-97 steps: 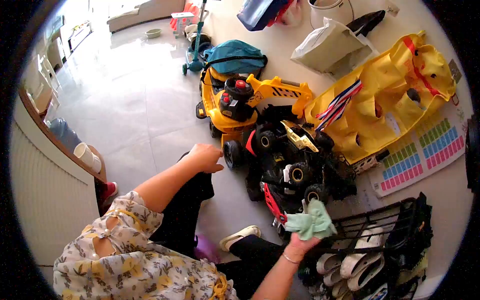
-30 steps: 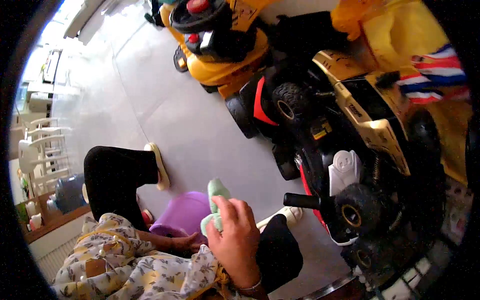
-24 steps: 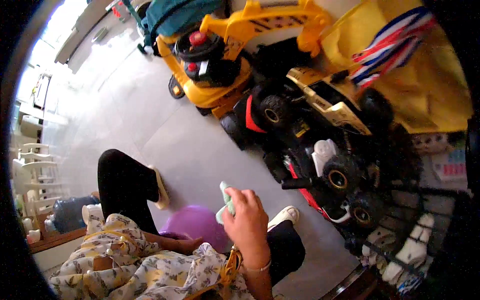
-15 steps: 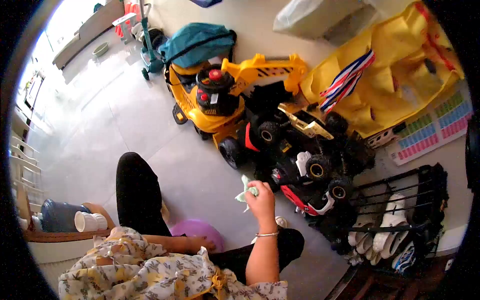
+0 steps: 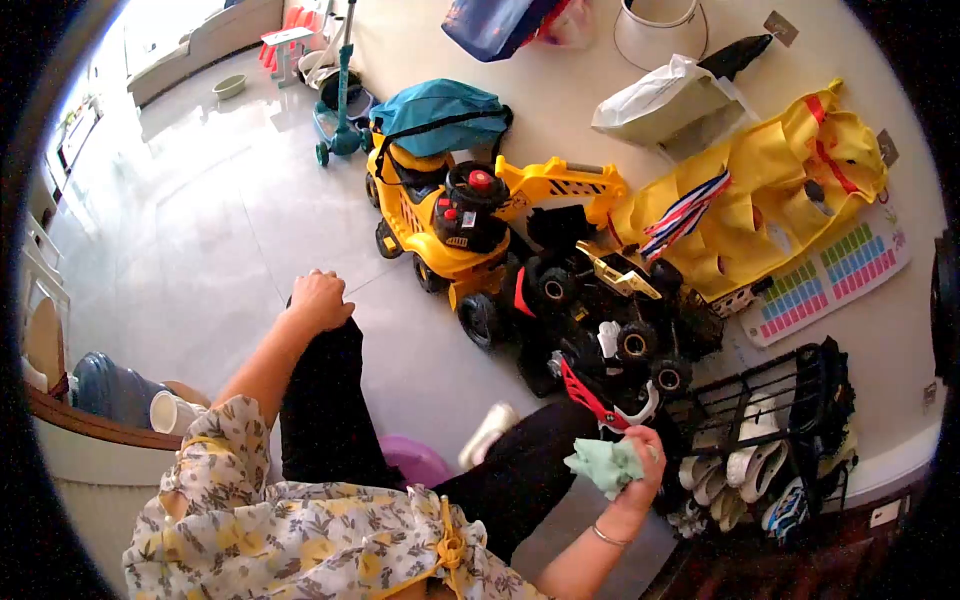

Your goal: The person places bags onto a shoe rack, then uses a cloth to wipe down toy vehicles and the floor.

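My left hand (image 5: 320, 301) rests on my raised knee, its fingers bent over the black trouser leg, with no object seen in it. On the right, my right hand (image 5: 645, 468) grips a crumpled pale green cloth (image 5: 606, 465), close to the red and white front of a black ride-on toy (image 5: 590, 392). A purple basin (image 5: 416, 460) is partly hidden behind my legs. The gold toy car (image 5: 622, 272) lies on top of the black toys, beside the yellow toy excavator (image 5: 445, 225).
A black shoe rack (image 5: 770, 385) holding white shoes stands at the right. Yellow hanging pockets (image 5: 755, 200) and a striped ribbon (image 5: 688, 213) are on the wall. Farther back are a teal bag (image 5: 440, 115) and a scooter (image 5: 343, 125). A blue water bottle (image 5: 110, 390) sits at the left.
My left hand has moved from the purple basin up to my knee. My right hand has moved right and lower with the green cloth. The view has shifted, showing more of the wall.
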### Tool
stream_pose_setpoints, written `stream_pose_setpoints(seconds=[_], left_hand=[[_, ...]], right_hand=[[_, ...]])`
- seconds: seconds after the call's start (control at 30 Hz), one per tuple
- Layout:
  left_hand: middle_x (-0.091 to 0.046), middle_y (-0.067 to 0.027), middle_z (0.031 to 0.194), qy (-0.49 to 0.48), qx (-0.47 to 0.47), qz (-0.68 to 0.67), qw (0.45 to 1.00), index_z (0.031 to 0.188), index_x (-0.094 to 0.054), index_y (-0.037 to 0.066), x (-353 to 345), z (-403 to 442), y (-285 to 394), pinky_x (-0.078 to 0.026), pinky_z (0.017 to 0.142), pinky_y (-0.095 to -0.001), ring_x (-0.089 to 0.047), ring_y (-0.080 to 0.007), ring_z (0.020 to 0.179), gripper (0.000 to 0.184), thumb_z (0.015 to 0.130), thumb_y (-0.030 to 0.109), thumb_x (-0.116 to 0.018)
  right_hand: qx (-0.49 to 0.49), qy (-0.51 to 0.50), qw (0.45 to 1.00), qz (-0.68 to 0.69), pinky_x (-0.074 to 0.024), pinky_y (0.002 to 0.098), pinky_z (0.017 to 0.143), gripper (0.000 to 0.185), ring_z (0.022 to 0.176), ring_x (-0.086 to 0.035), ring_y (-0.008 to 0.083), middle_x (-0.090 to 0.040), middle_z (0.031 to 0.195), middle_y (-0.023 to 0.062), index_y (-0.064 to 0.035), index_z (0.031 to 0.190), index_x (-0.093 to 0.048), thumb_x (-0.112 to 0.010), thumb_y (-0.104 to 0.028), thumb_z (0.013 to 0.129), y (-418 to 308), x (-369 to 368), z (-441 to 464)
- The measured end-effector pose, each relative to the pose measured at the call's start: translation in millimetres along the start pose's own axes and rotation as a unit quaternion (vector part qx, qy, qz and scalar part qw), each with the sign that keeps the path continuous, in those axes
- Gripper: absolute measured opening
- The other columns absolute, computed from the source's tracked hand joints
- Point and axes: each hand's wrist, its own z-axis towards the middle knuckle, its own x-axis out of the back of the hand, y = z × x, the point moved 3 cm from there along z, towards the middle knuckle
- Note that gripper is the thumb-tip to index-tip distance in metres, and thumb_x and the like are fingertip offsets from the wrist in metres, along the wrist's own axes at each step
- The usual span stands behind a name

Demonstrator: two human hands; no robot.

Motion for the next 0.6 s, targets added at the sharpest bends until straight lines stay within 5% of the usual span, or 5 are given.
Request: stream_pose_setpoints(seconds=[0.07,0.23,0.27,0.3,0.6], left_hand=[[-0.066,-0.0167,0.097,-0.041,0.019,-0.041,0.998,0.089,-0.07,0.006,-8,16,-18,-0.051,0.08,-0.0451,-0.062,-0.0355,0.092,0.04,0.073,0.043,-0.064],[-0.066,-0.0189,0.09,-0.079,-0.083,-0.083,0.99,0.085,-0.068,0.004,-30,43,-50,-0.051,0.076,-0.044,-0.064,-0.0356,0.084,0.037,0.076,0.039,-0.058],[-0.066,-0.018,0.091,-0.045,-0.278,0.038,0.959,0.088,-0.068,0.006,-100,92,-98,-0.051,0.076,-0.0441,-0.064,-0.035,0.085,0.035,0.078,0.038,-0.055],[-0.066,-0.0182,0.085,-0.031,-0.194,-0.046,0.979,0.084,-0.068,0.006,-74,76,-79,-0.051,0.073,-0.0431,-0.064,-0.0342,0.08,0.034,0.079,0.037,-0.054],[-0.064,-0.02,0.075,0.006,-0.158,0.026,0.987,0.076,-0.064,0.002,-42,57,-55,-0.05,0.06,-0.0397,-0.065,-0.0323,0.071,0.02,0.079,0.021,-0.056]], right_hand=[[-0.08,-0.011,0.99,-0.113,-0.0445,0.0266,0.077,0.023,0.079,-0.057,0.016,-0.057,0.085,0.0059,0.0004,0.087,-0.06,-0.058,-0.018,0.073,-10,-12,-15],[0.08,-0.189,0.898,-0.39,-0.0398,0.0347,0.096,0.044,0.108,-0.053,0.0284,-0.056,0.114,0.0137,-0.0044,0.107,-0.065,-0.05,-0.004,0.066,49,-30,-13],[0.06,-0.199,0.883,-0.42,-0.0398,0.0354,0.097,0.049,0.111,-0.052,0.0308,-0.055,0.12,0.0146,-0.0062,0.115,-0.061,-0.05,-0.005,0.067,57,-39,-15],[0.046,-0.197,0.885,-0.42,-0.0395,0.036,0.097,0.049,0.113,-0.051,0.0323,-0.054,0.123,0.0154,-0.0066,0.119,-0.058,-0.052,-0.007,0.071,70,-46,-15],[0.102,-0.096,0.882,-0.45,-0.0462,0.0391,0.081,0.027,0.09,-0.055,0.0312,-0.064,0.094,0.009,-0.0098,0.102,-0.066,-0.065,-0.018,0.076,98,-84,-11]])
